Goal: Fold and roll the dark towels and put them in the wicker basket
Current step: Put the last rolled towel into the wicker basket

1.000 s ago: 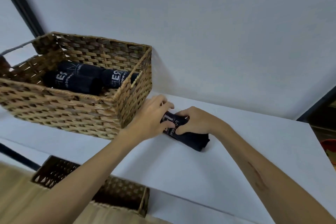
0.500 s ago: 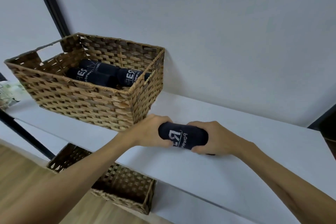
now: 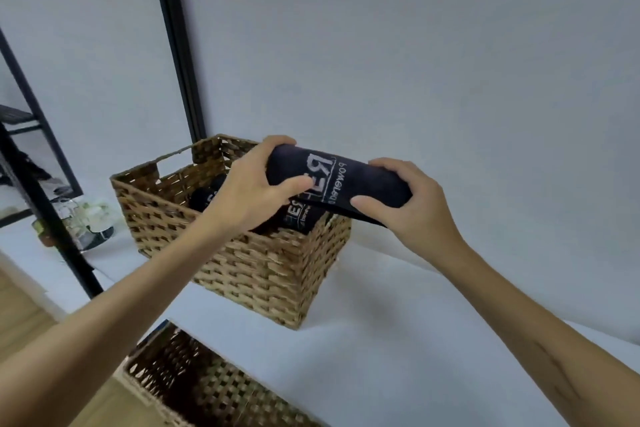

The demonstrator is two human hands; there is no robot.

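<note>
The rolled dark towel (image 3: 341, 184) hangs above the wicker basket (image 3: 249, 267), your left hand (image 3: 256, 194) and right hand (image 3: 403, 204) each gripping an end.

white shelf (image 3: 398, 340), wicker basket (image 3: 263, 274) standing on it, glass jar (image 3: 81, 222) at left

- Your rolled dark towel (image 3: 341, 184) is a tight navy cylinder with white lettering, lying nearly level in the air above the basket's right end.
- The wicker basket (image 3: 242, 267) stands on the white surface, its top open.
- Inside it you have other dark rolled towels (image 3: 301, 217), lying on their sides, partly hidden.
</note>
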